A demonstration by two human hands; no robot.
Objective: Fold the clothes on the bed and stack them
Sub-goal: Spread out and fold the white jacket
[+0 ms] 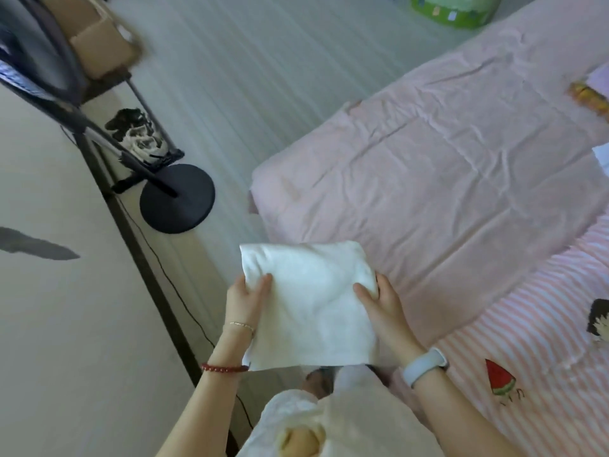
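A folded white garment (309,305) is held flat in the air just off the near left corner of the pink bed (445,166). My left hand (245,300) grips its left edge, thumb on top. My right hand (384,303) grips its right edge, thumb on top as well. A pink-and-white striped cloth (534,324) with a watermelon print lies on the bed to the right. The edges of other items (593,94) show at the far right of the bed.
A black round fan base (178,197) stands on the floor to the left of the bed. Behind it a rack (145,136) holds shoes and a cardboard box (99,44). A cable runs along the wall. A green round object (458,9) sits at the top.
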